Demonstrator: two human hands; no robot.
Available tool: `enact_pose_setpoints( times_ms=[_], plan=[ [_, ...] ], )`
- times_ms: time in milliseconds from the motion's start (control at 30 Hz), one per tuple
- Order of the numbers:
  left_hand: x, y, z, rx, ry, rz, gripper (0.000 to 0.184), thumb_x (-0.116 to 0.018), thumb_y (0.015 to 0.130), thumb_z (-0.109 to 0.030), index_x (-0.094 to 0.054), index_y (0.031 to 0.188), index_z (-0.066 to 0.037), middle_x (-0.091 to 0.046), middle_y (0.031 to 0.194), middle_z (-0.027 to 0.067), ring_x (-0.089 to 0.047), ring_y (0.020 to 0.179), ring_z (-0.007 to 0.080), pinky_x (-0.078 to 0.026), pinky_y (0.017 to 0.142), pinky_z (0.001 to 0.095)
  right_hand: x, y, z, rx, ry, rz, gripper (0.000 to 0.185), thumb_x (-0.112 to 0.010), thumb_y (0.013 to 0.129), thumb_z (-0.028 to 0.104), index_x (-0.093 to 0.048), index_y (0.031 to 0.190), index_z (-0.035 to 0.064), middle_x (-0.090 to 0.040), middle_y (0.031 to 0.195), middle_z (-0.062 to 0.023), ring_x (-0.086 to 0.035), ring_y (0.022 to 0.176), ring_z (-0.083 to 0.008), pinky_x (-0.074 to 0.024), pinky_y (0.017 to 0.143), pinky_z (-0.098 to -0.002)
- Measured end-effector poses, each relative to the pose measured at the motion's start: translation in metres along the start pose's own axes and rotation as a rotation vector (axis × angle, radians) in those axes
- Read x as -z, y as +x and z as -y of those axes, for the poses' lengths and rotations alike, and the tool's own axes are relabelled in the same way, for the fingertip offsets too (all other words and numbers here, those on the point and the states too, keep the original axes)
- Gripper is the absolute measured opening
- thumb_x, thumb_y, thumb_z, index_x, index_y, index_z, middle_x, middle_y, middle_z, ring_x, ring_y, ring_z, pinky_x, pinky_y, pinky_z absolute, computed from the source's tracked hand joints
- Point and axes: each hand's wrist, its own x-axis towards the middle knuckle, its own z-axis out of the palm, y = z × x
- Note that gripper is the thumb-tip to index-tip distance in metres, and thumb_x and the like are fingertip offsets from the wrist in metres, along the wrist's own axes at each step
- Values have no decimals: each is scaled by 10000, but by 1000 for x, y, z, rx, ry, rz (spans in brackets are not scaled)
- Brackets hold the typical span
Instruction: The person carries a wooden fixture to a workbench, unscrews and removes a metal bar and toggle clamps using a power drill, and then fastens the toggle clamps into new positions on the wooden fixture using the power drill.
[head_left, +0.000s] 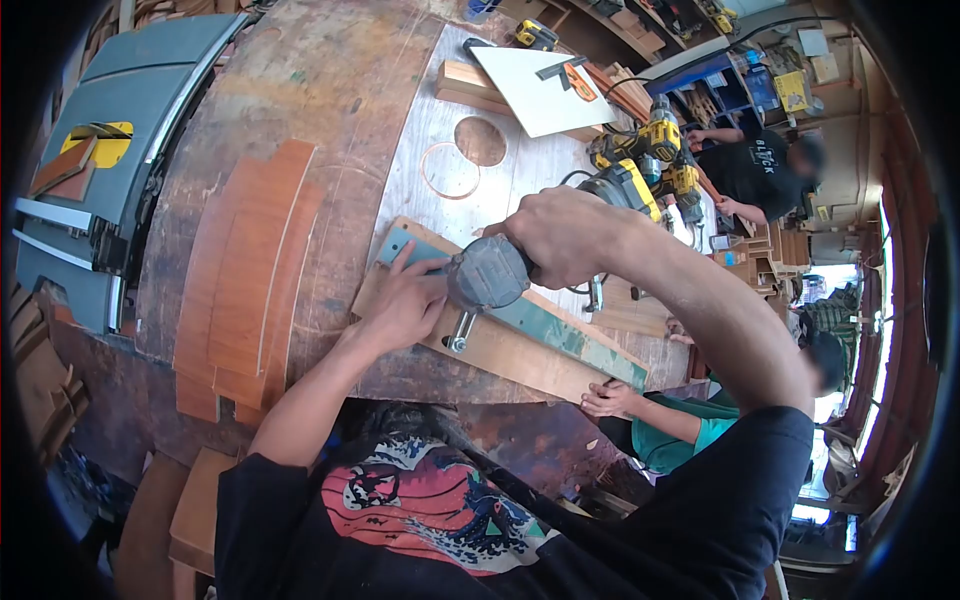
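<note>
Power tool [488,275] in right hand [568,235], over blue-green strip [565,333] and plank [515,358]

Head view. The power tool, a dark grey rounded body, stood over the blue-green strip, about midway along it. The strip lay lengthwise on the wooden plank, at a slant on the near part of the workbench [370,70]. Contact of tool with strip: hidden under the body, could not tell.

Right hand: fingers wrapped around the far side of the power tool, grasping it, forearm reaching in from the right.

Left hand [408,305]: laid over plank and strip just beside the tool, one finger stretched along the strip. Could not tell whether its other fingers gripped the tool's base or only rested against it.

A slotted metal bracket [466,328] projected from the tool over the plank, toward the wearer.

A co-worker's hand [610,400], below a green sleeve, touched the plank's right-hand end.

Surroundings: stacked wooden panels [245,290] on the bench to the left; a table saw [150,75] beyond them. Yellow-and-black drills [660,140] stood past the right hand. A white board [525,90] lay at the far side, an orange-and-black clamp [577,82] on top.
</note>
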Motion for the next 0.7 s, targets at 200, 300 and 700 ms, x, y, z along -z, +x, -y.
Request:
enact_pose_setpoints(
  times_ms=[200, 300, 700],
  plan=[
    [-5, -1, 5, -4, 22, 5, 133, -590, 889, -38, -719, 915, -22, -740, 1067, 142, -599, 1273, 317, -210, 1251, 599, 1, 3, 3, 25, -40, -2, 528, -721, 762, 124, -682, 1288, 139, -743, 851, -180, -735, 854, -379, -583, 790, -484],
    [-9, -4, 7, -58, 72, -35, 117, -595, 879, -40, -711, 883, -19, -737, 1045, 143, -590, 1286, 304, -206, 1259, 586, 9, 10, 10, -4, -70, 60, 514, -711, 758, 110, -686, 1271, 137, -741, 851, -177, -736, 857, -381, -585, 792, -477],
    [-2, -16, -9, 14, -97, -161, 540, -624, 856, -80, -558, 1377, 44, -635, 1290, 249, -509, 1376, 388, -275, 1238, 543, 7, 1, 18, -28, -147, 84, 594, -713, 748, 110, -661, 1338, 154, -749, 877, -162, -745, 873, -354, -592, 804, -456]
  ],
)
